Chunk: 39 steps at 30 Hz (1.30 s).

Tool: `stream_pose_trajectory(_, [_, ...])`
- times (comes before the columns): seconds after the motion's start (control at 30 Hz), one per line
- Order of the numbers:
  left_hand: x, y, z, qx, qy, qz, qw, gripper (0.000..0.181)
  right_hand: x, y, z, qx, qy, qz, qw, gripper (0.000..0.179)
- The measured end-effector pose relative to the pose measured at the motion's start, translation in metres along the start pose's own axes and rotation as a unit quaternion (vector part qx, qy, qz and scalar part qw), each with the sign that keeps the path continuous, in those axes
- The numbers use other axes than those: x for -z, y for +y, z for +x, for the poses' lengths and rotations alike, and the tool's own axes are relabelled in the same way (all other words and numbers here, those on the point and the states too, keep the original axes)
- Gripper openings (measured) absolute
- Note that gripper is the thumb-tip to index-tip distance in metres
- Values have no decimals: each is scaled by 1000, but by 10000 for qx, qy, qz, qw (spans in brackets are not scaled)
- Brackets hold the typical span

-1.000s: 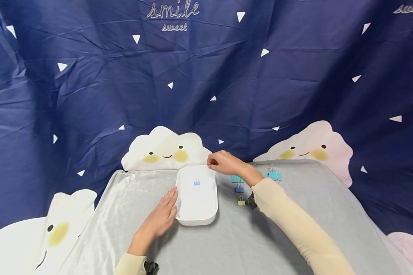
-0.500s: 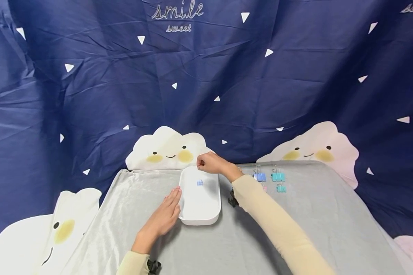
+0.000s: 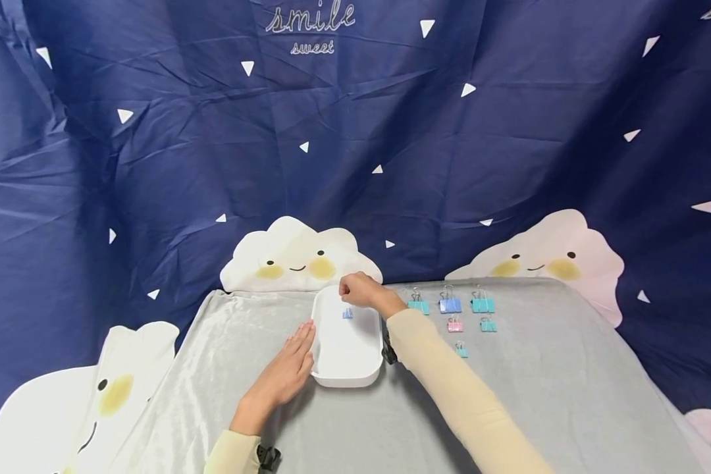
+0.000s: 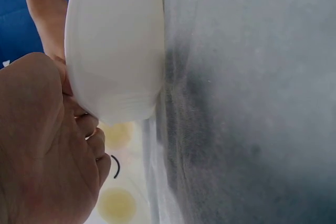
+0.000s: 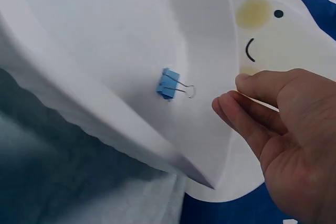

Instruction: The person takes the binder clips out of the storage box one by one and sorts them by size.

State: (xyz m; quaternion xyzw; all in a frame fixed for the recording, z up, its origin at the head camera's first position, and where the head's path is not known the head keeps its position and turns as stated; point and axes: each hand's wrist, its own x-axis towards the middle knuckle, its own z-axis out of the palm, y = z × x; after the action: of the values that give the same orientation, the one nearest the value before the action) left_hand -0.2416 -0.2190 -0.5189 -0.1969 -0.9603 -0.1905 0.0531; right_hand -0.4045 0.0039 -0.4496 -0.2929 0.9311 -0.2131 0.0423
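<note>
A small blue binder clip (image 5: 168,84) lies inside a white tray (image 3: 346,352), near its far end, wire handles pointing toward the far wall. My right hand (image 3: 361,289) hovers over that far end, just beyond the clip and apart from it. In the right wrist view, thumb and bent fingers (image 5: 228,106) stand slightly apart, with nothing visible between them. My left hand (image 3: 287,368) rests against the tray's left side with straight fingers. The left wrist view shows its palm beside the tray wall (image 4: 118,45).
Several binder clips stand in rows right of the tray, including a teal one (image 3: 482,305), a larger blue one (image 3: 450,305) and a pink one (image 3: 455,325). My right sleeve (image 3: 444,375) crosses in front of part of that area. A dark blue curtain (image 3: 391,131) hangs behind the grey cloth (image 3: 569,395).
My right hand has moved left from the tray's far right corner and lowered over the tray, uncovering more clips. The left hand stays at the tray's side. The view has shifted slightly.
</note>
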Motion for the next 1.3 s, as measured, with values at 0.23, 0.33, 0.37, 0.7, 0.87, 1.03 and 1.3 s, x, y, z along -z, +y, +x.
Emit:
stream_pose_trajectory(0.23, [1,0,0,-35,25,-34,10000,57,-17,3,0,-87,-642,-594,9961,37])
stream_pose_trajectory(0.33, [1,1,0,-42,18,-62,10000,57,-22,3,-4,39,-878,-794,9930,40])
stream_pose_trajectory(0.37, [1,1,0,-53,33,-86,9999,57,-23,3,-5,52,-911,-831,9924,37])
stream_pose_trajectory(0.7, [3,3,0,-9,-22,-205,9998,57,-32,4,-8,-62,-774,-1161,9902,13])
stream_pose_trajectory(0.87, [2,3,0,-13,4,-181,9998,57,-34,8,-9,61,-591,-1166,9914,17])
stream_pose_trajectory(1.03, [1,3,1,-9,-17,-115,9999,57,-34,11,-9,106,-386,-768,9962,24])
stream_pose_trajectory(1.3, [0,1,1,-10,54,97,9999,56,-34,17,-8,496,-174,-636,9966,6])
